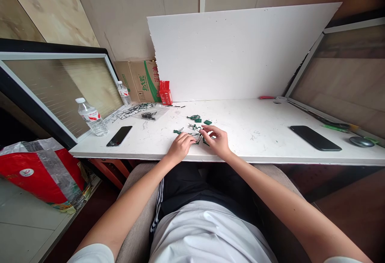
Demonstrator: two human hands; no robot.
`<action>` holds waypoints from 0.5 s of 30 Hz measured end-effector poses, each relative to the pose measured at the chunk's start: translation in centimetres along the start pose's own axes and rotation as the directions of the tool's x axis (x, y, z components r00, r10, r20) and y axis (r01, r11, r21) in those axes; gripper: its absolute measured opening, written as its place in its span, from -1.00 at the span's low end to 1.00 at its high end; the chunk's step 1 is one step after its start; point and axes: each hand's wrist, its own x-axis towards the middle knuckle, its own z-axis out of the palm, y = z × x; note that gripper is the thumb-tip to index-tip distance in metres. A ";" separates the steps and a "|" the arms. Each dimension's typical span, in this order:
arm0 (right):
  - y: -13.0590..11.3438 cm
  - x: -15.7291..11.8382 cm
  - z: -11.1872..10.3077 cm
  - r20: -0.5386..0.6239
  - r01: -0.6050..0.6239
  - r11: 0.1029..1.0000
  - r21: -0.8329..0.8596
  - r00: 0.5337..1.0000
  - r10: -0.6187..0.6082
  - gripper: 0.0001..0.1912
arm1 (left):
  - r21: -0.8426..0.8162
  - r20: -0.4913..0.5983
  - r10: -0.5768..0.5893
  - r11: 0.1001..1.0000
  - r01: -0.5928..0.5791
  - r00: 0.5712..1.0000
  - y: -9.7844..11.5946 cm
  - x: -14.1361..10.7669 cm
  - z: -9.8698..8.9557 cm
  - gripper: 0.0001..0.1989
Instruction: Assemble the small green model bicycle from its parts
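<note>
To your right, your right hand [217, 139] can slide over bare white table [270, 120] as far as the larger phone [315, 138]. Leftward, a smaller phone [119, 136] and water bottle [92, 118] obstruct you; green pieces [207, 122] lie just ahead.

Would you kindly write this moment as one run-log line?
left hand: at small dark part | right hand: at same part | grip: unclear | just beyond: green pieces | surface: white table

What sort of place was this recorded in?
Probably a makeshift indoor workspace, perhaps in a home or small shop. A white table has small green parts on it, a cardboard box stands toward the back, and a large white board is propped up behind.
</note>
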 end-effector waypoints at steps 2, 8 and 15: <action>-0.1 0.0 0.0 0.002 0.016 1.000 -0.005 1.000 -0.016 -0.65 | 0.000 -0.006 -0.004 1.000 0.004 1.000 0.1 0.0 0.0 -0.84; -0.8 -0.1 -0.1 0.035 0.055 0.998 -0.040 0.998 -0.054 -0.66 | -0.014 -0.011 0.001 1.000 -0.001 1.000 0.1 0.0 -0.1 -0.81; -0.5 0.0 -0.1 0.052 0.031 0.999 -0.021 0.998 -0.030 -0.65 | -0.038 -0.053 0.009 0.999 -0.011 0.999 0.0 -0.2 0.2 -0.79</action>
